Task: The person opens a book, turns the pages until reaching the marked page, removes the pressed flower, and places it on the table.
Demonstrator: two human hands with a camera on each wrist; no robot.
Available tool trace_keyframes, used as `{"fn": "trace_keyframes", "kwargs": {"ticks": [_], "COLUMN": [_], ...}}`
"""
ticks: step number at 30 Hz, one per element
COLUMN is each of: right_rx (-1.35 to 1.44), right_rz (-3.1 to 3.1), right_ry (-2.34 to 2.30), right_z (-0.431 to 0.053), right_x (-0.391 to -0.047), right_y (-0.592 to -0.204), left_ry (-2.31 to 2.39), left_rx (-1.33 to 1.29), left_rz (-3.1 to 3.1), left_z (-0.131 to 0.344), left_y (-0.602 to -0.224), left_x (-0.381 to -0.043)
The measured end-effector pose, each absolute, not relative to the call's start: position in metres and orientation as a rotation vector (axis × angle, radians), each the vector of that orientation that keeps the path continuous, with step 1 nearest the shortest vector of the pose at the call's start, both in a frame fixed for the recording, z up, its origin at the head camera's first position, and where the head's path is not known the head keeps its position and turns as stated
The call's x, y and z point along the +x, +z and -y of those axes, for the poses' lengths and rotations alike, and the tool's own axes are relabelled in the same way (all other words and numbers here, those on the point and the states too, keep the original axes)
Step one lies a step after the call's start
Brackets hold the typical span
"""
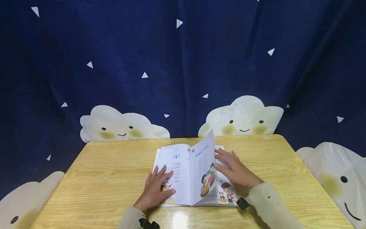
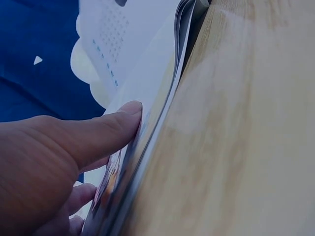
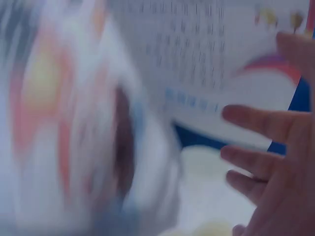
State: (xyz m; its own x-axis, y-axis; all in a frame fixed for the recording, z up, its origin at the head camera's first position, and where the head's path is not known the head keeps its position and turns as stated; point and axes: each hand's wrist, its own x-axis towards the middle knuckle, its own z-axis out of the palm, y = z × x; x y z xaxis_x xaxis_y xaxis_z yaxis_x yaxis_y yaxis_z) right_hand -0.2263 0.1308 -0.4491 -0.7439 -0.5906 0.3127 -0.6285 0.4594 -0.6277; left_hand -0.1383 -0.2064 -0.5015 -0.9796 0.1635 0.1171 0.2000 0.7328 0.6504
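Nearest, the left hand (image 1: 156, 188) rests spread on the book (image 1: 168, 156) on the table (image 1: 114, 178); the right hand (image 1: 236, 167), unclenched, grips nothing beside the raised page (image 1: 202, 163), which looks light, floppy, easily creased: best pinched by its outer edge.

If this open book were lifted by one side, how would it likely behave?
The book would probably flop, since its raised page bows. It looks fairly light, its page stack being thin at the near edge. Rolling seems unlikely, as most lies flat on the table.
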Motion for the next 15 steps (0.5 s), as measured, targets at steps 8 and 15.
{"fn": "trace_keyframes", "kwargs": {"ticks": [8,15], "right_rx": [1.219,1.257], "right_rz": [2.710,2.766], "right_ry": [1.095,1.078], "right_z": [-0.091,-0.071], "right_x": [-0.192,-0.176], "right_y": [-0.436,-0.443], "left_ry": [-1.087,-1.110], "left_rx": [-0.295,-0.283], "left_rz": [2.877,2.848], "left_z": [0.207,0.206], "left_y": [-0.502,-0.501], "left_x": [-0.139,-0.138]}}
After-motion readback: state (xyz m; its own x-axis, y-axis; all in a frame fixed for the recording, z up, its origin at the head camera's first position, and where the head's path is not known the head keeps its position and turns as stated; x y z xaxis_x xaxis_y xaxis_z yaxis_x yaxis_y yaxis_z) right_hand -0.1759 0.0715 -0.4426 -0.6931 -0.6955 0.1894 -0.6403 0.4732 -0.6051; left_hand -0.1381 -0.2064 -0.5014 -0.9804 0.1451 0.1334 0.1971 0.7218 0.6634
